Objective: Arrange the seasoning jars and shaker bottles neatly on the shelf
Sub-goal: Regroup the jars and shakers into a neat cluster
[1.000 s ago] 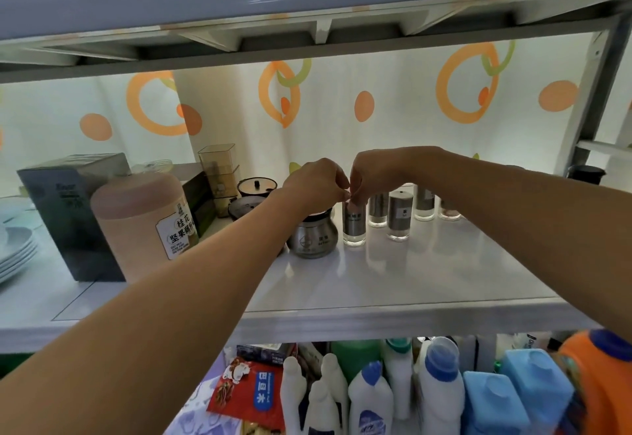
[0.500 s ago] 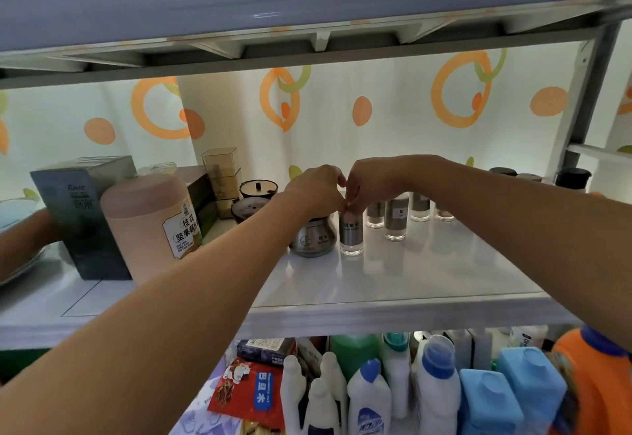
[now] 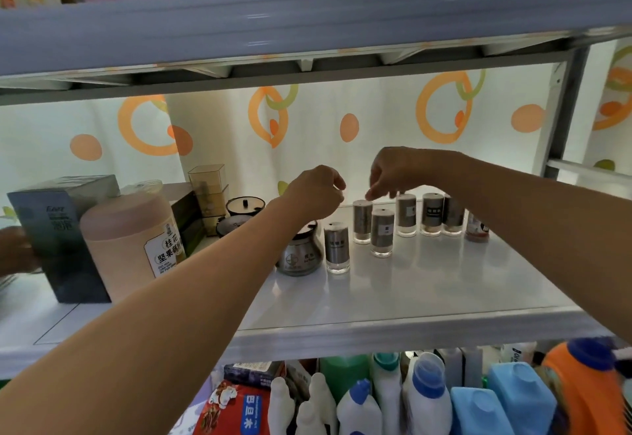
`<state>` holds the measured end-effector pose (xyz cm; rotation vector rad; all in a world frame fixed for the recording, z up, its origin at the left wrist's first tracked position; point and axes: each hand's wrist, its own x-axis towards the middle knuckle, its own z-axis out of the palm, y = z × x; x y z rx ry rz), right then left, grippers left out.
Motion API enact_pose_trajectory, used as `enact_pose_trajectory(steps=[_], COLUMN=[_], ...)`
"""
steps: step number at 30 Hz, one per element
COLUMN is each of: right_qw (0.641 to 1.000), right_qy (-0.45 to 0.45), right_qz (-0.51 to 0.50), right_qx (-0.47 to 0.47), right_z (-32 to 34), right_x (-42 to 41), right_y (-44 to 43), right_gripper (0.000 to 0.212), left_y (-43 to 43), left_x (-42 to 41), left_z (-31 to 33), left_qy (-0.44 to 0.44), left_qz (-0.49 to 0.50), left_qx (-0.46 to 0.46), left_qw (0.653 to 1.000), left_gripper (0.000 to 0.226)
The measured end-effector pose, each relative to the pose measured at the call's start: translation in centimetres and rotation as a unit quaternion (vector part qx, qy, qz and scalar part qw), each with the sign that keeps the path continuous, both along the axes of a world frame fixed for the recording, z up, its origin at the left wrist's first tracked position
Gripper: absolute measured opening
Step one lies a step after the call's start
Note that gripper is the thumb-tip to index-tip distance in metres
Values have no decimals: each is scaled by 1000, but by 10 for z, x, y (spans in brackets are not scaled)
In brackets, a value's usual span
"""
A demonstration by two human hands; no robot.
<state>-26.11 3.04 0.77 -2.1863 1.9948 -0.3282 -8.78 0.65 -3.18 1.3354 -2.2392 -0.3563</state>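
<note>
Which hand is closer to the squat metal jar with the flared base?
Left. The left hand hovers just above the metal jar; the right hand is farther right, over a shaker bottle.

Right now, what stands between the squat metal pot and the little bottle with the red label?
In the head view, six steel shakers stand between the metal pot and the red-labelled bottle.

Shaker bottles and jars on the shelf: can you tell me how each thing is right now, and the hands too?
Nearest shaker bottle: upright, untouched.
Shaker bottle under the right fingertips: upright, fingertips at its top.
Shaker bottle beside it: upright, free.
Three rear shaker bottles: upright, in a row.
Steel pot-shaped jar: upright, lidded.
Pink canister: upright, closed.
Left hand: loosely curled, holding nothing.
Right hand: holding nothing.
</note>
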Motion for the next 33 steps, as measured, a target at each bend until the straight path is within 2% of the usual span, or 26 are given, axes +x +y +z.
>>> enact_pose_trajectory(steps=[6,15,22,33], right_qw=[997,996,995,995], right_qy=[-13,-26,-37,-38], right_qz=[-48,-39,-21,-16], right_qx=[53,71,90,90], right_z=[-20,-40,-39,-39], right_x=[-16,-10,-4,16], right_y=[-1,-5,3,19], right_gripper=[43,24,22,22], left_y=[-3,4,8,19], left_x=[-20,-8,-9,-3], left_z=[0,-2,-6,-6], left_qy=[-24,-70,-69,-78], left_qz=[-35,-91,-83,-88], left_qx=[27,79,25,6], left_qw=[999,990,994,993], left_gripper=[22,31,17,12])
